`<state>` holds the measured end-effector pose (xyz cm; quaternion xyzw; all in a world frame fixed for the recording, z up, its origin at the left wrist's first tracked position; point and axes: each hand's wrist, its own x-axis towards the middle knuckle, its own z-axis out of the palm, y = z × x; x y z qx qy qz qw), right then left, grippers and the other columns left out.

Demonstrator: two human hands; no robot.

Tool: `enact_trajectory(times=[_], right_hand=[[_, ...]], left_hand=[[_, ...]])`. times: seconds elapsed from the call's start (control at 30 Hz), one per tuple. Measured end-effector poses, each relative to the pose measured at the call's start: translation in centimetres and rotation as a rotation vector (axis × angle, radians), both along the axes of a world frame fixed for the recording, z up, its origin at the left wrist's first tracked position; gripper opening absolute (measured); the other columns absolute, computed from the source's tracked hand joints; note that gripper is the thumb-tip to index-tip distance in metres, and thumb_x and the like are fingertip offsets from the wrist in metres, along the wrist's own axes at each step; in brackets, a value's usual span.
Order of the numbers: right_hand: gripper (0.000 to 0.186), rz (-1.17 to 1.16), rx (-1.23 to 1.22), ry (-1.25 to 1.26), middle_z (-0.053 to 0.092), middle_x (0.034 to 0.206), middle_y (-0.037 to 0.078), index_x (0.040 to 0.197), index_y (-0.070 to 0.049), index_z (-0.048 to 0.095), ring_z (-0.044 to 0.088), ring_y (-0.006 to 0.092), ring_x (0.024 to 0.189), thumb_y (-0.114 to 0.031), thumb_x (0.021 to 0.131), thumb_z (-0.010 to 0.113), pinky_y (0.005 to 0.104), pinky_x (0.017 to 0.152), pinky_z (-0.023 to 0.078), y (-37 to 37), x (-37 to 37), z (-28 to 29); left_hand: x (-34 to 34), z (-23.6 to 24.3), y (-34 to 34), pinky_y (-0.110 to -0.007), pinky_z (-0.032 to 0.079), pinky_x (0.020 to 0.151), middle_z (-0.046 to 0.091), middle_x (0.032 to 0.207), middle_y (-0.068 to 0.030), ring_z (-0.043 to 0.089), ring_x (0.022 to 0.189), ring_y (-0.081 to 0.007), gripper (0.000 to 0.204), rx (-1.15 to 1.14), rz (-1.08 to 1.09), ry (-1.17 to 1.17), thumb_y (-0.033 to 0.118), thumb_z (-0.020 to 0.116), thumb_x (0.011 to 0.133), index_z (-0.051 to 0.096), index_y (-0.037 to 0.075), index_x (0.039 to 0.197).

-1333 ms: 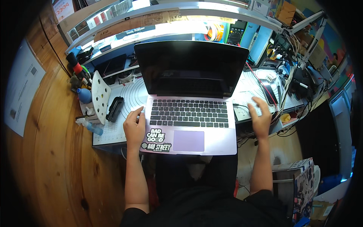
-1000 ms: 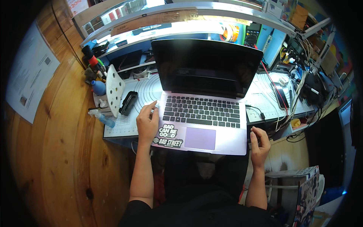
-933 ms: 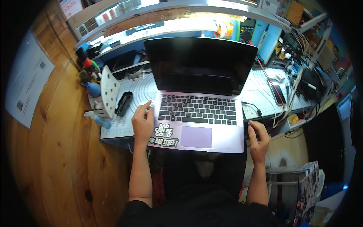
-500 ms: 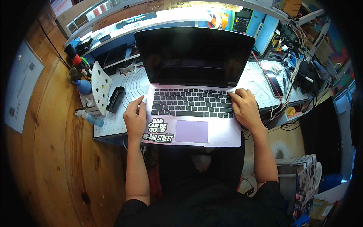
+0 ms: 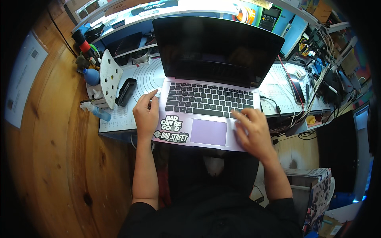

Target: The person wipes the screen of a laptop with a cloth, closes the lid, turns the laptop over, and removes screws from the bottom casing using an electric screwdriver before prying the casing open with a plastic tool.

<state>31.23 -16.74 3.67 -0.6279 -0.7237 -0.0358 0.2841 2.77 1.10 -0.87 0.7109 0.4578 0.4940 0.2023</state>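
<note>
An unfolded silver-pink laptop point(image 5: 239, 137) extends over the desk's near edge, its screen point(image 5: 218, 51) dark. Two black-and-white stickers sit left of its touchpad point(image 5: 208, 132). Beside the left edge of the keyboard point(image 5: 206, 100), my left hand point(image 5: 146, 115) is closed, fingers curled and fingertips against the laptop's side. A small whitish bit shows by those fingertips; what they pinch is mostly hidden. My right hand point(image 5: 254, 133) hovers or rests over the lower right keys and palm rest, holding nothing, fingers apart.
Left of the laptop are a black case point(image 5: 126, 91), a white perforated holder point(image 5: 108, 81), a blue bulb blower point(image 5: 91, 77) and a spray bottle point(image 5: 99, 112). A black cable point(image 5: 274, 104) meets the laptop's right side. Tangled cables point(image 5: 323, 59) and a multimeter point(image 5: 270, 18) lie beyond.
My right hand has moved from the keyboard's upper right corner down to its lower right, uncovering the cable at the side. The laptop appears slightly turned. My left hand stays at the left edge.
</note>
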Motion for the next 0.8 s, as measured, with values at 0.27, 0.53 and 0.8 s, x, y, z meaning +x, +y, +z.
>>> enact_trajectory(times=[0.27,0.53,0.8], right_hand=[[0.042,0.069,-0.037,-0.155,0.056,0.124,0.012,0.131,-0.013,0.066,0.050,0.0293,0.117,-0.031,0.093,0.069,0.0428,0.102,0.036,-0.7,-2.8,-0.1],[0.025,-0.327,0.328,0.421,0.068,0.109,0.014,0.114,-0.002,0.070,0.066,0.0248,0.095,0.003,0.090,0.066,0.0338,0.085,0.054,-1.8,2.7,-0.9],[0.027,-0.770,0.359,0.454,0.063,0.102,0.005,0.122,-0.002,0.067,0.053,0.0084,0.076,-0.006,0.095,0.069,0.0242,0.062,0.044,-11.1,13.6,-18.5]], left_hand=[[0.7,0.2,0.2,-0.030,0.051,0.068,0.070,0.090,-0.0124,0.063,0.069,-0.0162,0.025,0.004,-0.005,0.004,0.003,0.059,0.093,0.073,-0.003,0.113],[0.0,0.1,0.0,-0.031,0.051,0.066,0.070,0.089,-0.0124,0.063,0.069,-0.0170,0.024,-0.003,0.015,-0.026,0.004,0.060,0.093,0.073,-0.002,0.112],[0.3,0.3,0.1,-0.029,0.051,0.063,0.070,0.091,-0.0122,0.063,0.069,-0.0171,0.024,0.003,-0.002,-0.068,0.003,0.061,0.092,0.073,-0.001,0.111]])
